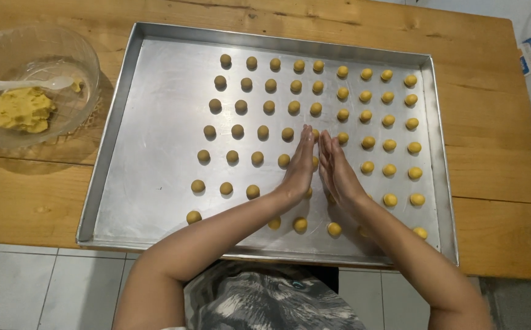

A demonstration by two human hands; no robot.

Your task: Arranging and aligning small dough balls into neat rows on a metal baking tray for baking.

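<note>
Both forearms reach from the bottom edge over the metal baking tray [155,122] on the wooden desk [497,153]; left hand [299,165] and right hand [337,170] stand flat, palm against palm, fingers straight; whether dough is between them I cannot tell; small yellow dough balls [265,107] lie in rows on the tray; a glass bowl [70,49] with yellow dough [22,109] and a white spoon [14,84] stands left of the tray

Both forearms are bare, no sleeves, rings or watches; a grey-and-black patterned fabric garment [271,302] covers the torso below.
</note>
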